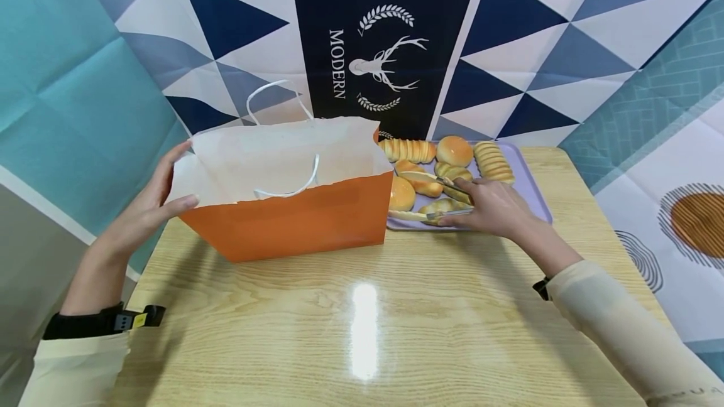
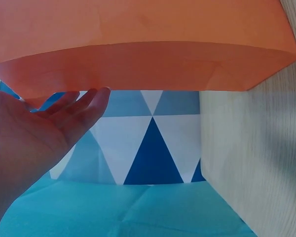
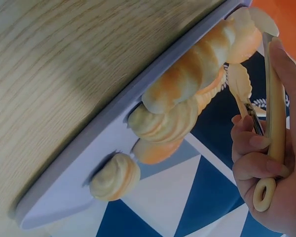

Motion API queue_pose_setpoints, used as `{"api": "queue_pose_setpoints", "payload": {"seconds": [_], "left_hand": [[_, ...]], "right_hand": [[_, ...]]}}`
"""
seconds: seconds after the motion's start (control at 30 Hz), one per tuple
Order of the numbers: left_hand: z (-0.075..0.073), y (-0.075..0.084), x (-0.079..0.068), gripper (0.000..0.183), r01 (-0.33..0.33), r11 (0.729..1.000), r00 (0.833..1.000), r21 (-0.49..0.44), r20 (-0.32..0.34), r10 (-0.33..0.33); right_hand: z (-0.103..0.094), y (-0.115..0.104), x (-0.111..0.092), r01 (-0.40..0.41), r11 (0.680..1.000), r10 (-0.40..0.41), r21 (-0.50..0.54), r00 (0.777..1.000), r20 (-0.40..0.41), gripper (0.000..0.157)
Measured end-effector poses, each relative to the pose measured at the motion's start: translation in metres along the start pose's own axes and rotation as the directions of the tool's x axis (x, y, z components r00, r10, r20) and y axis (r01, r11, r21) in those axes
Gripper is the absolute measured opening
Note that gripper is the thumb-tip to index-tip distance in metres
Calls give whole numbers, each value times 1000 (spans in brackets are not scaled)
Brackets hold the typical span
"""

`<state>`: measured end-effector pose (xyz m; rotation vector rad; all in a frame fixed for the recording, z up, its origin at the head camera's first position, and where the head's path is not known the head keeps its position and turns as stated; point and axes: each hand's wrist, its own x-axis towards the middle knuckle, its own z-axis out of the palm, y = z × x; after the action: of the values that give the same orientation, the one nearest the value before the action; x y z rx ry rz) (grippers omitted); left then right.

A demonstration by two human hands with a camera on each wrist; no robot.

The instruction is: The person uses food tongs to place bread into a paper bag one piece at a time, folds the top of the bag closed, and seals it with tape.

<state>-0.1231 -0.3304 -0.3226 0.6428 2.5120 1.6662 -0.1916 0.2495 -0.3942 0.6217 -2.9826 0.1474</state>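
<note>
An orange paper bag [image 1: 305, 225] with a white inside and white cord handles stands tilted on the table, mouth up. My left hand [image 1: 147, 206] grips its left end, thumb over the front rim and fingers at the back edge; the left wrist view shows those fingers [image 2: 91, 106] along the side panel. In my right hand [image 1: 498, 209] are food tongs [image 3: 275, 108] with cream-coloured tips, their arms spread apart. Those tips reach over breads on a lilac tray [image 1: 532, 187], on either side of a long roll [image 1: 428, 188] and a round bun [image 1: 402, 195].
Several other breads lie on the tray, among them a ridged roll [image 1: 494, 162] and a glossy bun [image 1: 454, 151]. The bag overlaps the tray's left end in the head view. A patterned cloth [image 1: 226, 11] hangs behind the wooden table [image 1: 294, 319].
</note>
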Motion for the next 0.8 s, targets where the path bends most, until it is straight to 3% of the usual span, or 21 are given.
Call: {"api": "queue_pose_setpoints", "payload": {"seconds": [0.8], "left_hand": [[-1,0,1,83,-8,1000,1000,4,2,8]], "right_hand": [[4,-2,9,19,1000,-19,-20,1000,20,95]]}}
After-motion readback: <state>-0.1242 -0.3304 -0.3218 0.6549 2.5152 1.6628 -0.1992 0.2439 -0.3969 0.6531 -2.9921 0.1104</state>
